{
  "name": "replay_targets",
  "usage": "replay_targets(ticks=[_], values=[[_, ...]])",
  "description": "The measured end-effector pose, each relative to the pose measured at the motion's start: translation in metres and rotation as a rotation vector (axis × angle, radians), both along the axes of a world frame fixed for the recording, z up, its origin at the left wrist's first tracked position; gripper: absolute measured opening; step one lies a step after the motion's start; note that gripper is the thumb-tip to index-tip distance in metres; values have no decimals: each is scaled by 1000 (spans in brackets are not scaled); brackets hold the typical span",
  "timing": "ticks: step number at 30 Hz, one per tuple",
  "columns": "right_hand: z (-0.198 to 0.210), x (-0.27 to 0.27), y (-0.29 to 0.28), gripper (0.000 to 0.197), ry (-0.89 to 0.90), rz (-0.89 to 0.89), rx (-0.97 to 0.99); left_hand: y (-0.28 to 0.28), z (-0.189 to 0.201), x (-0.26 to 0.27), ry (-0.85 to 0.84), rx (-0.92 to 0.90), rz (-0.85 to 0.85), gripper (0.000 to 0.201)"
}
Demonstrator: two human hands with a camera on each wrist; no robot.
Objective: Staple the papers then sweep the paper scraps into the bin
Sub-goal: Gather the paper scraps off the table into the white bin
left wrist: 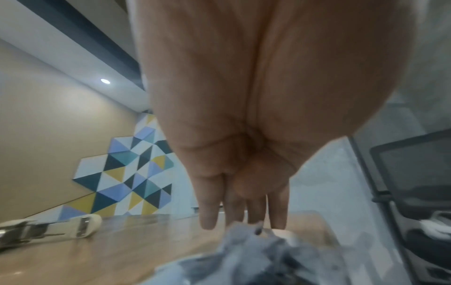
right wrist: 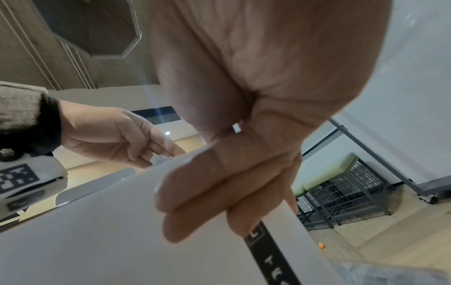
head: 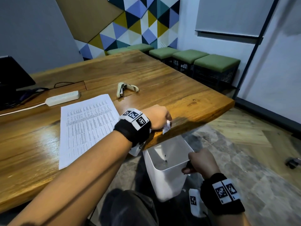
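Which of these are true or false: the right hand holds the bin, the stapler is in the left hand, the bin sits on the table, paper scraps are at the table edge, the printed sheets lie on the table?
1. The right hand grips the rim of the white bin. True.
2. The left hand holds the stapler. False: the stapler lies on the table, apart from both hands.
3. The bin sits on the table. False: it is held below the table edge.
4. Paper scraps are at the table edge by the left hand. True.
5. The printed sheets lie flat on the table. True.
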State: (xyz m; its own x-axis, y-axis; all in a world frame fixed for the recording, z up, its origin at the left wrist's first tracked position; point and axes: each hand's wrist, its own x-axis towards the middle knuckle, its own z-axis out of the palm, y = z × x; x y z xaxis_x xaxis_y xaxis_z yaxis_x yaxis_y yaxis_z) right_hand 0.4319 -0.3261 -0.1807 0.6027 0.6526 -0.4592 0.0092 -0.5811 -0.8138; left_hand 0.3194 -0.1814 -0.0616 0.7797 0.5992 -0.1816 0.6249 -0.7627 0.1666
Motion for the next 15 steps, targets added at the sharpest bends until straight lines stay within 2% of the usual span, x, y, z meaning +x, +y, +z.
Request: replay_targets(ticks=[4,6,10,13,15], values=[[0,0,0,26,0,-8,-10,-14,-16,8,112,31,-49,38],[-1,0,-1,24,-3,-17,1,-24,-26,6,99,55,-65,35],[-3,-2,-1,19,-23,-23,8,-58,-35,1,101,123,-145,39],[-4,-2,-1,19,-27,-9,-8,-71,-31,-3,-3,78,-164,52],[-6,-1,0,20,-3,-7,-5,-60,-22,-6,-142,11,-63,52]])
